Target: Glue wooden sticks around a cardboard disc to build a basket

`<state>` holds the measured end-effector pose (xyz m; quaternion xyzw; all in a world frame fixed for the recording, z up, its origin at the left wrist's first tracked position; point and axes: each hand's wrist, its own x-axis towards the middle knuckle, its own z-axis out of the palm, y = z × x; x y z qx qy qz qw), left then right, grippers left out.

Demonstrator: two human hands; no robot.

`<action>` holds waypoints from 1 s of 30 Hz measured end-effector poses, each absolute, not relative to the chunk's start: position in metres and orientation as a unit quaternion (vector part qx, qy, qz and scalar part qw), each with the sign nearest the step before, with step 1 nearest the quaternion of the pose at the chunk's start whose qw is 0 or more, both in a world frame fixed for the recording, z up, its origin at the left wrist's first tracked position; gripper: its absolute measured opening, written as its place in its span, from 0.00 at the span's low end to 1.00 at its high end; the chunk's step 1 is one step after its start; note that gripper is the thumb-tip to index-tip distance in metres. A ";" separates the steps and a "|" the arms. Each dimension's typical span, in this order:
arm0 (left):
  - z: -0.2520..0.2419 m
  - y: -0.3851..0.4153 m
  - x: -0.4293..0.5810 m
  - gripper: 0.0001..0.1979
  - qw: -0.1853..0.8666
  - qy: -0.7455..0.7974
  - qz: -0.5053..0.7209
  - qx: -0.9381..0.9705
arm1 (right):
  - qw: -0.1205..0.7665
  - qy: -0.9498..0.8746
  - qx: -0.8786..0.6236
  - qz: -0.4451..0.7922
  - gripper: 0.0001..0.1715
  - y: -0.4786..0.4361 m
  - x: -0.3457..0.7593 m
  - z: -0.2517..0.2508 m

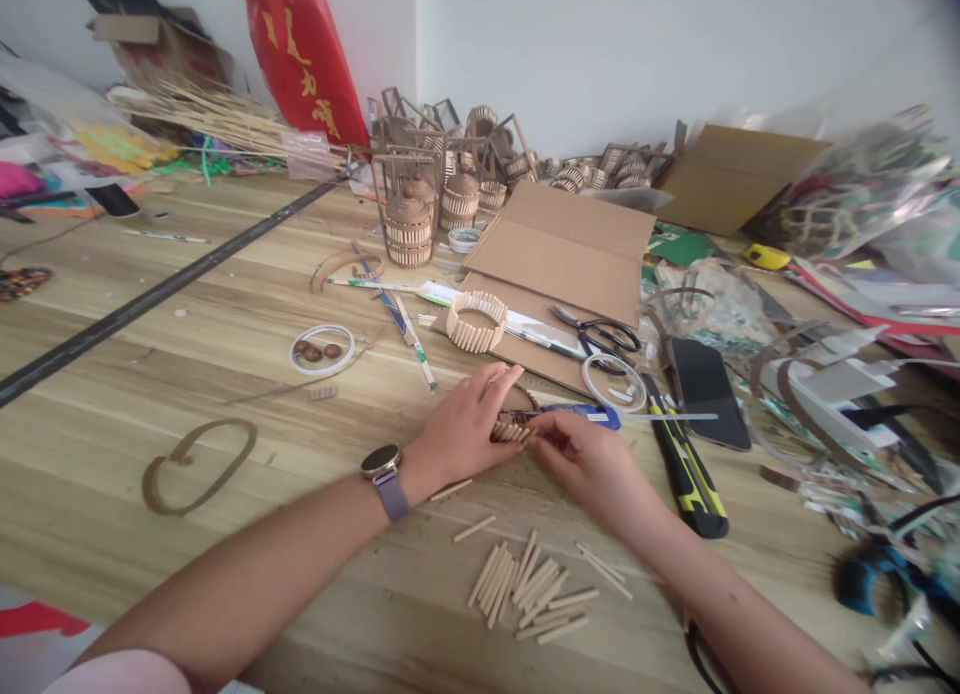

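Note:
My left hand (466, 422), with a watch on the wrist, lies on the wooden table (225, 374) and its fingers press on a short row of small wooden sticks (511, 432). My right hand (581, 456) meets it from the right, its fingers pinched on the same row of sticks. A blue utility knife (585, 412) lies just behind the fingers. A pile of loose cut sticks (525, 584) rests on the table below my hands. A finished ring of sticks (476, 321) stands a little farther back on cardboard.
A yellow-black cutter (686, 469), a phone (705, 389), scissors (600, 332) and tape rolls (613, 379) lie to the right. Small stick baskets (420, 219) and a cardboard sheet (562, 244) stand at the back. A tape ring holding nuts (322, 351) and a cardboard curl (196, 462) lie left.

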<state>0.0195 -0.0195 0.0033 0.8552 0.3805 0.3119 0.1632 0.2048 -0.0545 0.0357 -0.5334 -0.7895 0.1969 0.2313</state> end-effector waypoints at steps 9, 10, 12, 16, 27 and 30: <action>0.004 -0.020 0.020 0.38 0.170 0.378 0.312 0.855 | 0.234 -0.799 -0.521 0.189 0.09 -0.055 0.205 0.032; 0.004 -0.020 0.020 0.39 0.170 0.379 0.313 0.854 | 0.235 -0.800 -0.519 0.187 0.09 -0.055 0.205 0.032; 0.004 -0.020 0.020 0.39 0.170 0.380 0.314 0.853 | 0.241 -0.801 -0.517 0.183 0.08 -0.054 0.205 0.032; 0.004 -0.020 0.020 0.39 0.165 0.378 0.314 0.855 | 0.251 -0.810 -0.503 0.167 0.08 -0.053 0.205 0.032; 0.004 -0.019 0.020 0.40 0.164 0.376 0.315 0.856 | 0.245 -0.842 -0.472 0.093 0.08 -0.051 0.209 0.028; 0.004 -0.019 0.020 0.40 0.164 0.377 0.314 0.856 | 0.241 -0.846 -0.469 0.075 0.08 -0.050 0.210 0.026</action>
